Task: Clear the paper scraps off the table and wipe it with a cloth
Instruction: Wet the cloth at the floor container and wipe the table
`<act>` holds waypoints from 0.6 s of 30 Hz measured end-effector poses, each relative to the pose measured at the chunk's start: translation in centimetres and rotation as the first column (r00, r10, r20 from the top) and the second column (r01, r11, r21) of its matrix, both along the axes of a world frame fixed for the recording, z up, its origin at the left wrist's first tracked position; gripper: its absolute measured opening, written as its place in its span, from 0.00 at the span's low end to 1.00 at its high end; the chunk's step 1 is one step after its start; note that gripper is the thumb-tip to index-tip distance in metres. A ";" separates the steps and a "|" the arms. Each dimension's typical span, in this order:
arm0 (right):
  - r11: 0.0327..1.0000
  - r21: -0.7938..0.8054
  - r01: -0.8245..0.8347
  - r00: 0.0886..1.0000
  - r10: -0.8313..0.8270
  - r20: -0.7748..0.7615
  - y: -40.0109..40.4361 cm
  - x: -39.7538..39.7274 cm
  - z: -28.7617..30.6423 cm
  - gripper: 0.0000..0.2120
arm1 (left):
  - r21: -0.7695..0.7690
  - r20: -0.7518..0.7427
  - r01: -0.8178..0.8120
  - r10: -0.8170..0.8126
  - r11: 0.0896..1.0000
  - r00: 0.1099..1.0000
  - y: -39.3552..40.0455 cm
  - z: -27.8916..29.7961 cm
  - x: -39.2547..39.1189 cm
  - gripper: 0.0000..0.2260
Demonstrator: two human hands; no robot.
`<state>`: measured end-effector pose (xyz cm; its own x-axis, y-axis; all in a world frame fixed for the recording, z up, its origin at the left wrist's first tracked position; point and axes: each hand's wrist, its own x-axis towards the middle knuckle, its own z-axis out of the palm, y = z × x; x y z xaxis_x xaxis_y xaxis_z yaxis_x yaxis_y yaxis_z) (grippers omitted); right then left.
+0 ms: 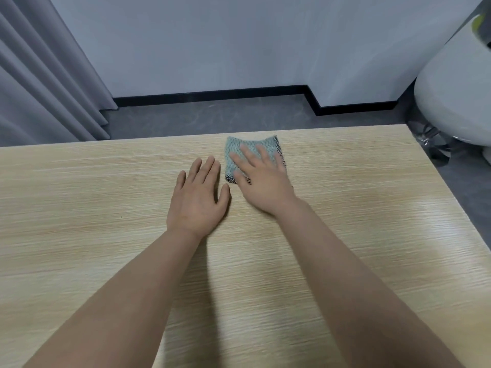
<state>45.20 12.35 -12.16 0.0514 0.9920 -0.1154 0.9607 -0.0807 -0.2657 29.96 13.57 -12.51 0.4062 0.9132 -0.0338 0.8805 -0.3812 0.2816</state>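
From the head camera, the right hand [261,181] lies flat on a small grey-green cloth [239,151], fingers straight and spread, pressing it onto the wooden table [345,235]. The cloth sits under those fingers, near the table's far edge. Just beside it, the left hand [198,197] rests flat and holds nothing.

Right hand [263,179] covers near right part of cloth [235,152]; cloth folds under palm not visible. Cloth's dark checked edge [281,152], beyond fingertips, blurred. Table [106,208] cut off by left, right and bottom edges. Both forearms run out at bottom edge. White rounded object [451,83], far right of grip, cut off by right edge; unidentifiable.
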 end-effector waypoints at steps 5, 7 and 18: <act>0.986 -0.028 0.164 0.986 -0.165 -0.026 -1.2 6.5 0.2 0.24 | -0.002 0.008 0.000 0.000 1.000 1.000 0.0 0.0 0.0 0.25; 0.937 -0.048 0.346 0.938 -0.347 -0.009 -2.1 9.2 0.2 0.24 | -0.003 0.010 0.003 -0.003 1.000 1.000 0.0 0.0 -0.1 0.25; 0.998 0.016 -0.066 0.997 0.065 0.027 -2.4 0.3 -0.1 0.23 | 0.008 0.002 0.008 -0.008 1.000 1.000 0.0 -0.1 0.0 0.25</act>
